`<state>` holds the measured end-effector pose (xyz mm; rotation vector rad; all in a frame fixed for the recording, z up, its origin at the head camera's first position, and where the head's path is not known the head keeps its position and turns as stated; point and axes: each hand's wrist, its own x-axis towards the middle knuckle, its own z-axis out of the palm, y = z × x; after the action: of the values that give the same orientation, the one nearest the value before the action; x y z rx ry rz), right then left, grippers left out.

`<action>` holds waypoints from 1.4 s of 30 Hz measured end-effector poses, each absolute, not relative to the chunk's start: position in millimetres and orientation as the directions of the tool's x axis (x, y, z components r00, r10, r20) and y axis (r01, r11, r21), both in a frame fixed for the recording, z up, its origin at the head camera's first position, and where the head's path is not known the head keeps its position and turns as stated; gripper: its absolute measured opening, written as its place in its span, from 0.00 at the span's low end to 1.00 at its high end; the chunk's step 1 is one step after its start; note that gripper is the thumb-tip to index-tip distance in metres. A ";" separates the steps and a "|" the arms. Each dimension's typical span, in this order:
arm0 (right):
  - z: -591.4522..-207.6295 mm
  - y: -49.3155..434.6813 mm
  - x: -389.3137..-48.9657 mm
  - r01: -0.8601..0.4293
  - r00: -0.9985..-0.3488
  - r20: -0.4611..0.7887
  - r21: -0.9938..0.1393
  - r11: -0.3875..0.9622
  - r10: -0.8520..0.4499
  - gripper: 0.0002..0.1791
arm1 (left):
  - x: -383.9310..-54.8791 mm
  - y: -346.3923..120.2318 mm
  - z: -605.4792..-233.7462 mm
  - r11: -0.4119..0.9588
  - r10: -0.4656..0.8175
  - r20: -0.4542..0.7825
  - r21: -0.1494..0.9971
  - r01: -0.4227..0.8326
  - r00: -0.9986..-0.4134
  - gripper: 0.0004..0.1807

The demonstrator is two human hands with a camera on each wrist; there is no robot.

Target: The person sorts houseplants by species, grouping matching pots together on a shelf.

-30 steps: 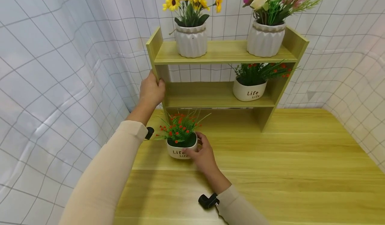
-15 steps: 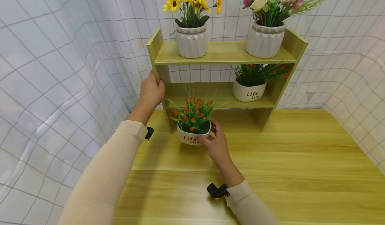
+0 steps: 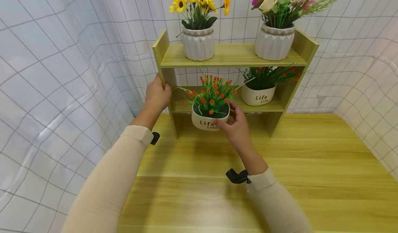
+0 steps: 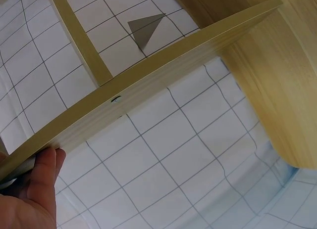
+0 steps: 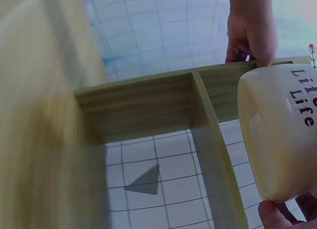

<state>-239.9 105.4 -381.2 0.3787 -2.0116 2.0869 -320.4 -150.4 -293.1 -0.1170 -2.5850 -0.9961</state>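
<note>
My right hand [image 3: 237, 126] grips a white oval flower pot [image 3: 203, 121] by its right side, thumb on the front near the "Life" lettering. Red artificial flowers and green grass stand up from it. The pot hangs in the air before the middle shelf; in the right wrist view the pot's underside [image 5: 260, 150] shows. My left hand [image 3: 158, 94] holds the left side panel of the wooden shelf unit [image 3: 233, 55]. In the left wrist view, fingers [image 4: 44, 177] curl against that panel's edge.
A matching "Life" pot [image 3: 258, 96] stands right on the middle shelf. On top are a ribbed white pot [image 3: 199, 46] with yellow flowers and another ribbed pot [image 3: 275, 44] with mixed flowers. The unit stands on a wooden table [image 3: 311, 164], before a white grid-patterned curtain [image 3: 77, 70].
My right hand has lifted the flower pot from low at the unit's left, up and to the right, to the middle shelf's front. My left hand keeps its place.
</note>
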 end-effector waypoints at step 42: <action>-352.2 91.7 -319.2 -0.282 -0.958 0.252 -0.913 0.295 -0.137 0.47 | -318.2 -148.3 -292.3 0.759 -0.056 0.368 0.620 0.200 -0.928 0.20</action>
<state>-319.2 91.7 -352.2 0.3944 -2.4249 1.7497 -318.2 -148.3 -292.3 -0.1104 -2.5896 -0.9718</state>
